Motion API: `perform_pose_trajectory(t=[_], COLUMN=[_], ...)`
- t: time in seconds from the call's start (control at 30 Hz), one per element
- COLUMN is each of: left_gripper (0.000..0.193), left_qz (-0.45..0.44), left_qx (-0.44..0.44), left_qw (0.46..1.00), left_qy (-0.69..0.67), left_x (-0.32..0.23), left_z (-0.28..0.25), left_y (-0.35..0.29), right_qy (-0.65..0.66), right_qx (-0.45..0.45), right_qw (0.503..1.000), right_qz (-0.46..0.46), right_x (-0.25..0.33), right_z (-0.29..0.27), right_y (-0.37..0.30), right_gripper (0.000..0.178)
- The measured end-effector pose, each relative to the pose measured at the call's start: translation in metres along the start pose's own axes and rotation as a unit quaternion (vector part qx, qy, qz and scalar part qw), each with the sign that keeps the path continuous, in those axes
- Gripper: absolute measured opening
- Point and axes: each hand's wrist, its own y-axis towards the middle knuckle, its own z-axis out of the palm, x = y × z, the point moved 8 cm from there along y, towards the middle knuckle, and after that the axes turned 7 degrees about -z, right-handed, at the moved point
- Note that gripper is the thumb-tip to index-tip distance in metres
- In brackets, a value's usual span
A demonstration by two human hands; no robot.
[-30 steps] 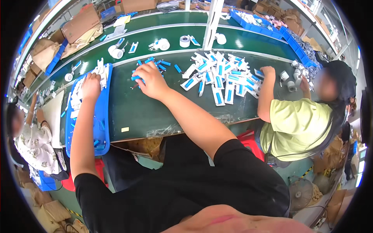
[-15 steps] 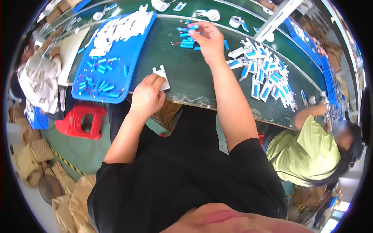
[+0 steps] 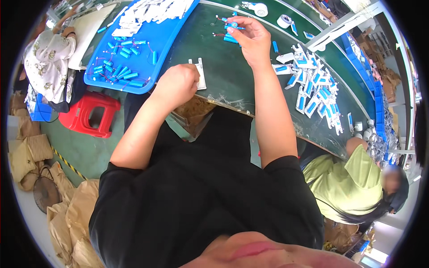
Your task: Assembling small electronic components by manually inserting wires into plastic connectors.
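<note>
My left hand [image 3: 176, 85] is closed, its curled fingers at the left edge of a white plastic casing [image 3: 201, 77] lying near the front edge of the table. Farther off, my right hand [image 3: 253, 41] pinches a small blue cylindrical battery [image 3: 233, 25] between thumb and fingertips. More blue batteries [image 3: 230, 39] with thin red wires lie in a small group under that hand; the fingers partly hide them. To the right lies a heap of white casings with blue batteries in them [image 3: 313, 85].
At left, a blue tray [image 3: 149, 80] holds white casings and loose wired batteries. A green conveyor [image 3: 268, 9] with white parts runs beyond the table [image 3: 187, 40]. Co-workers sit on both sides, one in a light-green shirt [image 3: 344, 187]. A red stool [image 3: 91, 114] stands at lower left.
The view has shifted. My left hand has drawn its fingers back from the top of the casing to its left edge. My right hand stays over the battery group.
</note>
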Motion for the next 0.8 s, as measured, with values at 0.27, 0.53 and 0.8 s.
perform_pose_trajectory(t=[0.27, 0.53, 0.8], left_gripper=[0.005, 0.008, 0.009], left_qz=[-0.001, 0.033, 0.084], left_qx=[0.001, 0.001, 0.004], left_qw=[0.999, 0.995, 0.989], left_qy=[0.045, 0.09, 0.123], left_x=[0.0, -0.001, -0.011], left_z=[0.003, 0.007, 0.007], left_y=[0.009, 0.011, 0.013], right_qy=[-0.021, -0.021, -0.172], right_qx=[0.001, 0.006, 0.02], right_qw=[1.0, 1.0, 0.968], right_qz=[-0.008, -0.017, 0.181], right_x=[0.001, -0.003, -0.043], right_z=[-0.002, 0.007, 0.008], right_y=[-0.001, -0.003, -0.023], right_gripper=[0.022, 0.022, 0.04])
